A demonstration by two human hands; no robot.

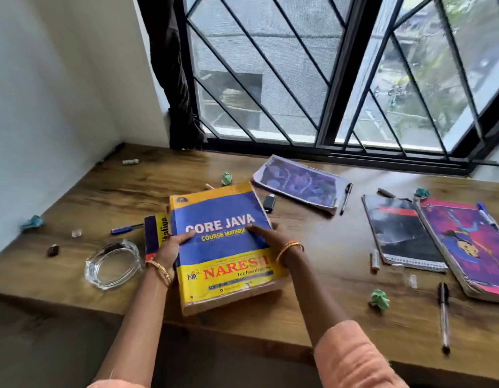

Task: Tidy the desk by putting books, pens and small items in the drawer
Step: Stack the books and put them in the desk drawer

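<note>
Low on the left of the frame a glass ashtray (pixel 113 264) sits on the wooden desk (pixel 312 247), a blue pen (pixel 126 228) just above it. At centre the left hand (pixel 170 249) grips the left edge of the thick Core Java book (pixel 223 247), thumb on the cover, above another book (pixel 154 233); the right hand (pixel 266 238) clasps its right edge. Further right lie a purple notebook (pixel 298 183), a black notebook (pixel 402 233) and a pink book (pixel 466 242).
</note>
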